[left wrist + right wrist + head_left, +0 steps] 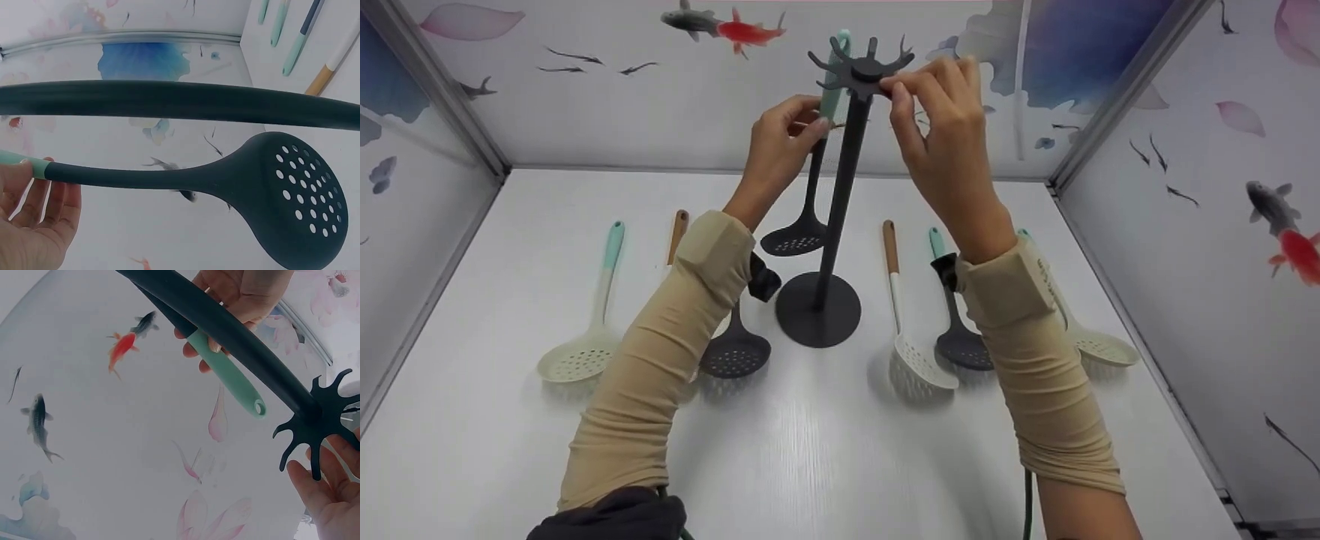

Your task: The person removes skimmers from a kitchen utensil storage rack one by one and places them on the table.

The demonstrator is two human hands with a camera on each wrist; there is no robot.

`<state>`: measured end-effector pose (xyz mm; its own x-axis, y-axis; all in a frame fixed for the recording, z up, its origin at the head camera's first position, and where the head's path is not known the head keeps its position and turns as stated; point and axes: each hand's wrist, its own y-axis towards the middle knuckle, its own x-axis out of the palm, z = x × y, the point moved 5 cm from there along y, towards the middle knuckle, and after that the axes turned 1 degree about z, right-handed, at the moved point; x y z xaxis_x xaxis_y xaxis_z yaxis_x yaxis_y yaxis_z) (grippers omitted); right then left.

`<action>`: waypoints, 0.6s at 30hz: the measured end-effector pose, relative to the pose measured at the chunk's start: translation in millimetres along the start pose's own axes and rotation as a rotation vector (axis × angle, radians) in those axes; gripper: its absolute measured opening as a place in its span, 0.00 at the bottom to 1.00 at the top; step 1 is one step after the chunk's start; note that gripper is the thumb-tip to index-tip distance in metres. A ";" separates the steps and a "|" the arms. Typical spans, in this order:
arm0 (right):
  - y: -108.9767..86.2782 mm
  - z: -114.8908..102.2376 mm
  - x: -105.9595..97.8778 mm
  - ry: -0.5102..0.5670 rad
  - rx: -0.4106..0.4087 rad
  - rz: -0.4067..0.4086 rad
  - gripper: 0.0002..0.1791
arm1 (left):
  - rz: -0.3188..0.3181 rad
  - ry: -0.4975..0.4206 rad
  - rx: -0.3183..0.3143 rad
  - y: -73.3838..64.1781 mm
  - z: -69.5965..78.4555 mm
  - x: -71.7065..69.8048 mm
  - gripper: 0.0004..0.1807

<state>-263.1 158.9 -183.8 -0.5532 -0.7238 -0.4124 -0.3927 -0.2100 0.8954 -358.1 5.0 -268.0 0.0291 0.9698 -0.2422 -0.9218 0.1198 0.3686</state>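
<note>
My left hand (780, 146) grips the mint handle of a skimmer (796, 237), just above its black neck. The skimmer hangs upright beside the pole of a black utensil stand (844, 180), its perforated head low. In the left wrist view the black skimmer head (298, 191) shows its round holes, with the stand's pole (180, 101) running past it. My right hand (949, 120) pinches the edge of the stand's hooked top. From the right wrist view, the mint handle's holed end (247, 399) is close to the hooks (315, 422), apart from them.
Several more skimmers lie on the white table (810, 450): a cream one (581, 356) far left, a black one (736, 352) by my left forearm, a wooden-handled white one (919, 367), and black (964, 346) and cream (1106, 347) ones at right. Printed panels (607, 112) enclose the table.
</note>
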 end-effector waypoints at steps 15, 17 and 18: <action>0.0 0.0 3.1 0.026 -0.015 0.035 0.12 | 0.135 -0.019 -0.108 -21.6 -27.6 -83.0 0.15; -0.2 0.3 3.0 0.022 -0.010 0.035 0.12 | 0.174 -0.026 -0.119 -26.9 -31.8 -100.7 0.15; -0.4 0.4 3.0 0.020 -0.007 0.034 0.12 | 0.193 -0.029 -0.126 -29.5 -33.9 -109.7 0.15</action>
<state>-264.8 157.1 -185.4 -0.5510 -0.7439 -0.3782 -0.3687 -0.1895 0.9100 -347.2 -112.2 -282.7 -0.1435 0.9779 -0.1518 -0.9522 -0.0947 0.2904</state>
